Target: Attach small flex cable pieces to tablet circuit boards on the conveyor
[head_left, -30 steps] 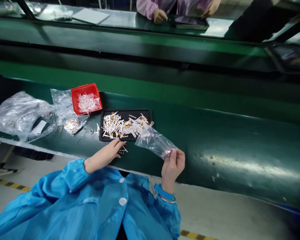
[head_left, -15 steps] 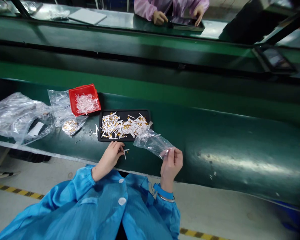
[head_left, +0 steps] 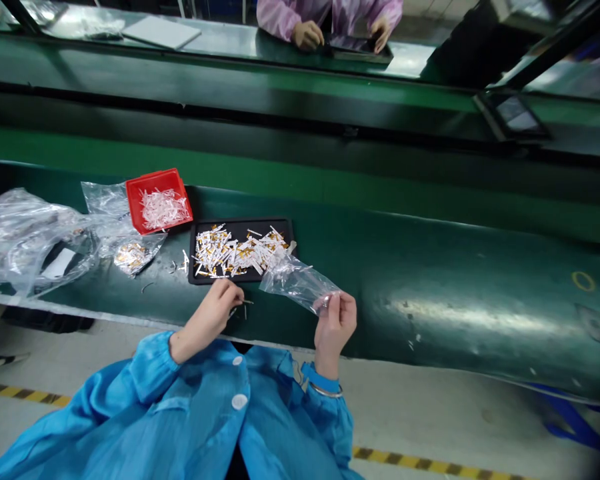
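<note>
My left hand (head_left: 215, 310) is closed in a pinch just in front of the black tray (head_left: 241, 230). Between its fingertips are a few thin strips (head_left: 247, 303), seen nearly edge-on. My right hand (head_left: 336, 323) grips one end of a clear plastic bag (head_left: 300, 285). The bag's far end lies over the tray's front right corner, with some white strips visible in or under it. A loose heap of small white and orange-yellow strips (head_left: 220, 250), which look like flex cables, covers much of the tray.
Behind the tray's left side stands a red bin (head_left: 133, 207) of translucent slivers. Further left lie a small bag of strips (head_left: 133, 257) and a large clear bag (head_left: 10, 233). Across the bench, a co-worker's hands (head_left: 307, 35) handle a dark flat panel.
The whole view has shifted slightly. The strips in my left hand have turned from face-on to nearly edge-on. My right hand keeps its grip on the bag.
</note>
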Action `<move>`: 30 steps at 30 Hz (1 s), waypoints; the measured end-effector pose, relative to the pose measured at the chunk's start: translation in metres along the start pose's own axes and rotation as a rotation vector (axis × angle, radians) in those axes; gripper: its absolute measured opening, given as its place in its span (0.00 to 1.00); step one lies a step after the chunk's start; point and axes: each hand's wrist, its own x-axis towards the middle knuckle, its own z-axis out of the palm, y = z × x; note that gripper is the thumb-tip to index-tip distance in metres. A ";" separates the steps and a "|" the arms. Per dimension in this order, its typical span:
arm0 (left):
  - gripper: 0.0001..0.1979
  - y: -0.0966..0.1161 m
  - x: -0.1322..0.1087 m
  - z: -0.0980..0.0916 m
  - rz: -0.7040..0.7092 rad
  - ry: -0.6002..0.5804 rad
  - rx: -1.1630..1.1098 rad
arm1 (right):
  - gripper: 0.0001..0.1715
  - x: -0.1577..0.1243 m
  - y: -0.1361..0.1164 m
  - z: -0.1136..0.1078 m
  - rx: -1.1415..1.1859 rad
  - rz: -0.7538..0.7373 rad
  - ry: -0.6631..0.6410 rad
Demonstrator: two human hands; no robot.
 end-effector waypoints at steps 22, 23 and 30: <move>0.06 -0.017 -0.029 -0.010 -0.080 -0.025 0.064 | 0.15 -0.001 -0.002 -0.002 -0.029 0.006 -0.026; 0.09 -0.016 -0.031 -0.008 -0.086 -0.046 0.056 | 0.16 -0.002 -0.002 -0.002 -0.032 0.005 -0.025; 0.20 -0.007 -0.039 0.010 -0.170 -0.151 0.020 | 0.16 -0.002 -0.003 -0.001 -0.061 -0.002 -0.020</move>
